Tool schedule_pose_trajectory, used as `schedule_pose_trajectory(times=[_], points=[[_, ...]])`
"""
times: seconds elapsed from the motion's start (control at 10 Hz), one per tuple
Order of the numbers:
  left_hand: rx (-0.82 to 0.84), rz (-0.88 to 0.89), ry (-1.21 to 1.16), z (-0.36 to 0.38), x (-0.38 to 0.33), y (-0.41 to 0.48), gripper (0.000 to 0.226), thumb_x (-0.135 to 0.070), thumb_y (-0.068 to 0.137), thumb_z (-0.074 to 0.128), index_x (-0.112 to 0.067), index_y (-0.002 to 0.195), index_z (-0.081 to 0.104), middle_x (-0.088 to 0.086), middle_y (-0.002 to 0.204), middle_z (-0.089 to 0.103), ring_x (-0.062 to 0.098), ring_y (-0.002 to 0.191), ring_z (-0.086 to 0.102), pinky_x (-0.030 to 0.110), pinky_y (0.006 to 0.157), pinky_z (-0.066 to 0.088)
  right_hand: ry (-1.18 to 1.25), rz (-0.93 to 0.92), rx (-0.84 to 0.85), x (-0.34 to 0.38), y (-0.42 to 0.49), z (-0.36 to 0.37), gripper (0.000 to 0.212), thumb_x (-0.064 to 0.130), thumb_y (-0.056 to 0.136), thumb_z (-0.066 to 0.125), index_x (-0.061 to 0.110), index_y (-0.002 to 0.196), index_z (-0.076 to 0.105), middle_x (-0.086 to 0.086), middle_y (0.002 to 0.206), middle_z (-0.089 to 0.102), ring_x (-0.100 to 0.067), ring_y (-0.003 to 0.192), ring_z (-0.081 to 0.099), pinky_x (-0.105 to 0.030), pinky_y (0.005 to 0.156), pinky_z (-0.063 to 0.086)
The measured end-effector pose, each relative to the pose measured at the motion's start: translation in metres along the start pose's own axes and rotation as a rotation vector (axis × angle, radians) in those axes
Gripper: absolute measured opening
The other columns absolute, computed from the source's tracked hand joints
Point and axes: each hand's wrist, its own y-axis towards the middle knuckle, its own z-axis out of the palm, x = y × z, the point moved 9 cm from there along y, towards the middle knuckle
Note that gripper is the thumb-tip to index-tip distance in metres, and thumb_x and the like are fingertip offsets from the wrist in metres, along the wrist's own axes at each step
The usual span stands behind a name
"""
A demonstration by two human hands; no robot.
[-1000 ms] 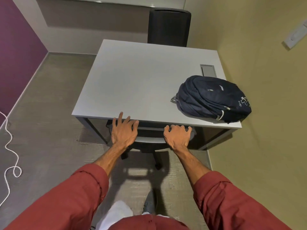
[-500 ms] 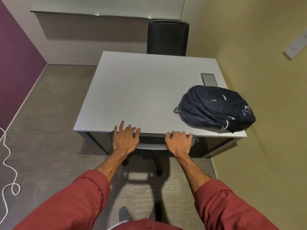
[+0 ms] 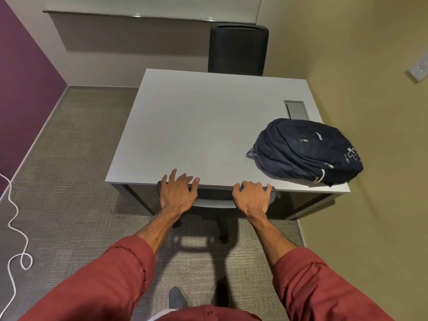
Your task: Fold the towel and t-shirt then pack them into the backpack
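Observation:
A dark navy backpack lies zipped on its side at the near right corner of the grey table. No towel or t-shirt is in view. My left hand rests flat on the top of a dark chair back tucked under the table's near edge, fingers spread and reaching over the table edge. My right hand sits on the same chair back further right, with its fingers curled over the top. Both forearms come out of rolled red sleeves.
A second black chair stands behind the table's far edge. A grey cable hatch is set into the tabletop beyond the backpack. The yellow wall runs along the table's right side. A white cord snakes over the carpet at left.
My view has tilted up and drawn back a little, so more of the far wall shows. Both hands stay on the chair back. My feet have shifted below.

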Motion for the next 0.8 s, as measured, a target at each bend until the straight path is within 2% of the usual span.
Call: schedule_pose_trajectory(times=[0.3,0.5,0.6,0.8], points=[[0.060,0.001,0.036,0.001,-0.001,-0.002,0.067,-0.064,0.112,0.020,-0.028,0.158,0.054,-0.002,0.167,0.047,0.023,0.165,0.021,0.056,0.134,0.009,-0.016,-0.032,0.006,0.002,-0.004,-0.002,0.056,0.050,0.109,0.032,0.017,0.119,0.076,-0.001,0.117,0.077,-0.022,0.116,0.066,-0.057,0.122,0.025],[0.111,0.023,0.083,-0.002,-0.006,-0.006,0.067,-0.059,0.114,0.016,-0.025,0.164,0.044,0.002,0.175,0.031,0.024,0.167,0.012,0.057,0.135,0.003,-0.039,-0.094,0.027,0.009,-0.006,-0.003,0.056,0.044,0.112,0.027,0.014,0.126,0.072,-0.005,0.127,0.074,-0.025,0.124,0.064,-0.060,0.124,0.026],[0.132,0.039,0.080,-0.005,-0.009,-0.009,0.066,-0.054,0.115,0.015,-0.021,0.167,0.039,0.004,0.178,0.023,0.023,0.168,0.004,0.057,0.135,-0.001,-0.013,-0.112,0.039,0.010,-0.006,-0.006,0.057,0.045,0.113,0.025,0.013,0.134,0.068,-0.006,0.135,0.071,-0.025,0.131,0.061,-0.060,0.126,0.024],[0.096,0.103,0.034,-0.020,-0.029,-0.014,0.063,-0.051,0.117,0.013,-0.023,0.173,0.015,0.003,0.179,-0.015,0.022,0.166,-0.021,0.053,0.135,-0.010,0.053,-0.162,0.044,0.022,-0.007,-0.023,0.072,0.063,0.112,0.017,0.020,0.161,0.048,-0.006,0.166,0.047,-0.025,0.157,0.037,-0.063,0.132,0.009]])
